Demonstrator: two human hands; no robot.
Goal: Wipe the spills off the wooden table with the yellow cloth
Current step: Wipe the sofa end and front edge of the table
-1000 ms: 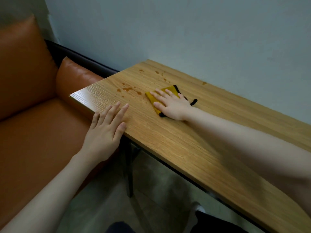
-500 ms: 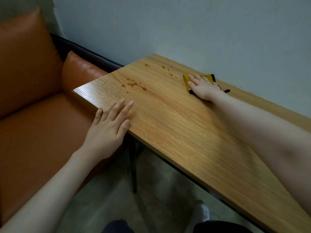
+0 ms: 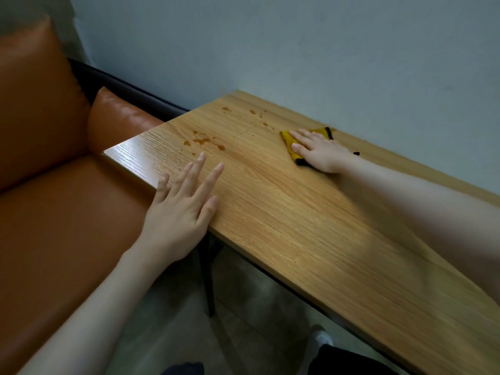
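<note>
A yellow cloth with a black edge (image 3: 290, 147) lies flat on the long wooden desk (image 3: 297, 226), at its far side close to the pale blue-grey wall (image 3: 297, 50). The right hand (image 3: 320, 152) rests palm-down on the cloth, its grip flat with fingers straight and close together, pressing the cloth to the wood. Brown liquid spills (image 3: 204, 142) sit on the desk to the left of the cloth, with smaller drops (image 3: 254, 113) farther away toward the wall. The left hand (image 3: 184, 207) lies flat at the near-left edge of the desk, fingers spread and straight, holding nothing. An orange leather sofa (image 3: 54, 198) stands at the left, just beside the desk's end.
</note>
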